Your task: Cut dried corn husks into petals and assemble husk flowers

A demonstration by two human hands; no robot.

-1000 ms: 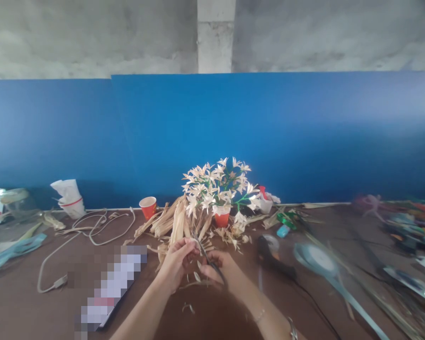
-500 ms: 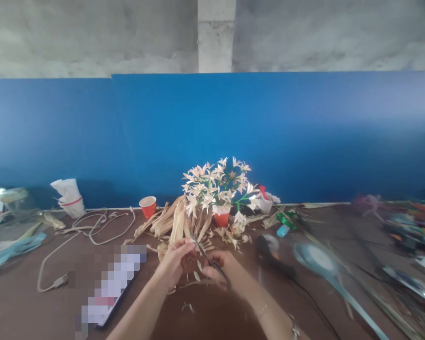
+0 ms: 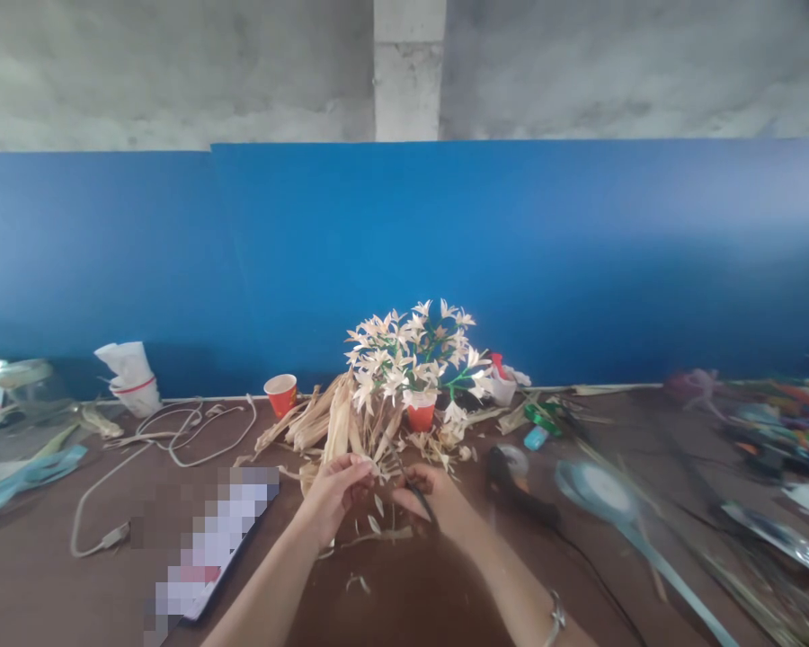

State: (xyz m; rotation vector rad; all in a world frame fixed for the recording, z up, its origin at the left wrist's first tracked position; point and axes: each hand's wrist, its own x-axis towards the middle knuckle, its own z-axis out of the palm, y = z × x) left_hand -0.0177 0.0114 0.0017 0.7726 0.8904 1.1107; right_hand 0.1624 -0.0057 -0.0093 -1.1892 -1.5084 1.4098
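Note:
My left hand is closed, pinching a small pale strip of dried husk near the middle of the brown table. My right hand is closed round a pair of dark scissors, whose blades point up and left toward the strip. Small cut husk pieces lie on the table between and below my hands. Just behind my hands lies a pile of dried husks. Behind that stands an orange cup with a bunch of pale husk flowers.
A second orange cup and a white cord lie at the back left, near stacked white cups. A pixelated flat object lies left of my arm. A dark glue gun, ribbon roll and craft clutter fill the right.
My right hand with the scissors has moved slightly up and away from me, closer to the strip in my left hand. My left hand has barely moved.

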